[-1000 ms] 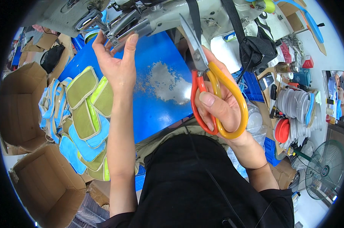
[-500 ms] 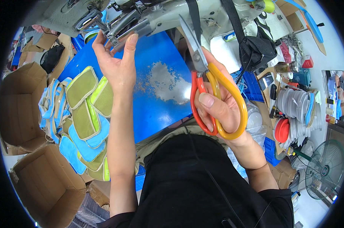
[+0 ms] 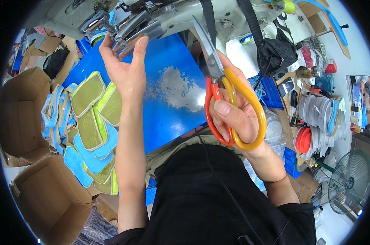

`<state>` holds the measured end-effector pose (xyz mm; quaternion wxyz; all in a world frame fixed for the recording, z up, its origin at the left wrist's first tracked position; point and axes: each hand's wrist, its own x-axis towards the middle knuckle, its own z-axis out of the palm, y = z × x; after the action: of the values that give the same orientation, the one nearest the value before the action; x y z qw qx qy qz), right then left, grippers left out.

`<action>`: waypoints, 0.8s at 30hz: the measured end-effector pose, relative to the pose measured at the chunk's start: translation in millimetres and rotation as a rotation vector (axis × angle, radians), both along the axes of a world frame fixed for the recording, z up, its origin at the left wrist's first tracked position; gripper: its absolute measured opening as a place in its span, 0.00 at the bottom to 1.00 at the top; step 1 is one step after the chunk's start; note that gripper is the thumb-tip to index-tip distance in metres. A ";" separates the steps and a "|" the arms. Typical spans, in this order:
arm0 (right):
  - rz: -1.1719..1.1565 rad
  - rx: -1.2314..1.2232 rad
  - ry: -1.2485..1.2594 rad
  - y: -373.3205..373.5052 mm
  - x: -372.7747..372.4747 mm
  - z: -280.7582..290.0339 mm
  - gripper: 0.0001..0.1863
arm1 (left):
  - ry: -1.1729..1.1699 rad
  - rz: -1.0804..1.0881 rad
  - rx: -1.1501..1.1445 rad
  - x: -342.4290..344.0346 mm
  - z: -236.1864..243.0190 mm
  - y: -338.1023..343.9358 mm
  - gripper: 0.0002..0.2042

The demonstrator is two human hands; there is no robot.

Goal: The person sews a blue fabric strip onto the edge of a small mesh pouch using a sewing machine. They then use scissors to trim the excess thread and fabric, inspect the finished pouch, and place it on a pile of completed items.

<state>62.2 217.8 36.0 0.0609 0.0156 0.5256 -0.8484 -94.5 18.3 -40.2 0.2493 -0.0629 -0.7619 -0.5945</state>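
Note:
In my right hand [image 3: 239, 116] is a pair of scissors [image 3: 256, 118] with one red and one yellow handle loop. My thumb and fingers go through the loops, and the metal blades point up and slightly left, tips near the machine body. At upper left, my left hand [image 3: 127, 71] is raised beside the metal head of a sewing machine [image 3: 146, 32]. Its thumb stands apart from the fingers, whose tips are partly hidden by the machine parts; I see nothing held in it. Several green and blue fabric pads [image 3: 87, 93] with pale edging lie in an overlapping pile left of my left forearm.
A blue work surface [image 3: 160, 122] with a worn pale patch lies between my arms. Cardboard boxes [image 3: 50, 200] stand at the left, beside blue-and-beige cloth strips [image 3: 58, 110]. A black mesh pouch [image 3: 277, 53] hangs right of the scissors. Spools [image 3: 316, 110] and a green fan [image 3: 350, 181] are at right.

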 end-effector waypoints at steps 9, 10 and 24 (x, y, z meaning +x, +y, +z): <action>-0.032 0.015 0.041 -4.6 -1.3 -2.6 0.39 | 0.019 0.003 -0.007 -0.8 -0.7 0.5 0.40; -0.015 0.008 0.028 -2.9 -0.6 -1.0 0.39 | 0.018 0.005 -0.008 -0.6 -0.4 0.4 0.40; -0.034 -0.089 0.093 -5.5 -31.6 -5.2 0.37 | 0.010 -0.009 0.039 -3.4 -5.7 -2.6 0.43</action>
<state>30.6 212.2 30.8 0.0227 -0.0177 0.4892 -0.8717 -97.9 15.8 -45.9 0.2517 -0.0644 -0.7487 -0.6099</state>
